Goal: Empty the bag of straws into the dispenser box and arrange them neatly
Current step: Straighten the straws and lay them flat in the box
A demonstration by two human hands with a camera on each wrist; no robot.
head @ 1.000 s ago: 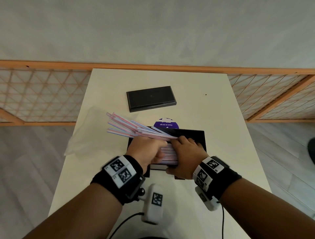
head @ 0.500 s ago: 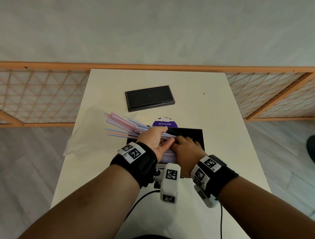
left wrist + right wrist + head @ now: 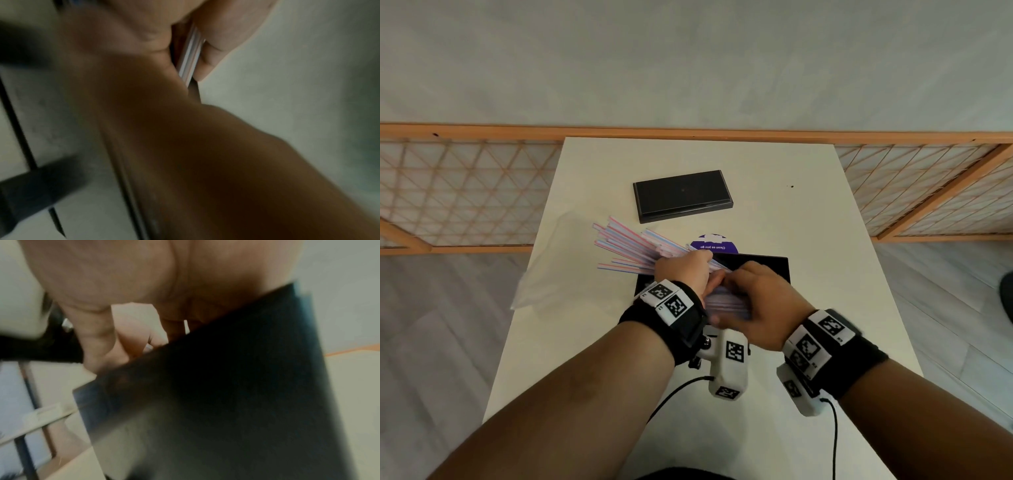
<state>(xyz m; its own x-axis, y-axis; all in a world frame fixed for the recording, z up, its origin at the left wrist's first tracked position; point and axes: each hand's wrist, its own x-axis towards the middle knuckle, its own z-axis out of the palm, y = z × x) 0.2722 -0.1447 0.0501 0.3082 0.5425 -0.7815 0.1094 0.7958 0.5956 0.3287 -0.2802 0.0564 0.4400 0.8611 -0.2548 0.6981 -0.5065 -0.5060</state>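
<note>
Partly done: left hand (image 3: 685,274) grips fanned straws (image 3: 630,246) overhanging dispenser box (image 3: 763,265); right hand (image 3: 756,301) fingers curled, pressing settled straws. Aligning remains.

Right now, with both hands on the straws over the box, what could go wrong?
The straws fan out past the box's left edge, so some might slip onto the table. The left hand and right hand crowd together, hiding the bundle; crooked straws could go unnoticed.
</note>
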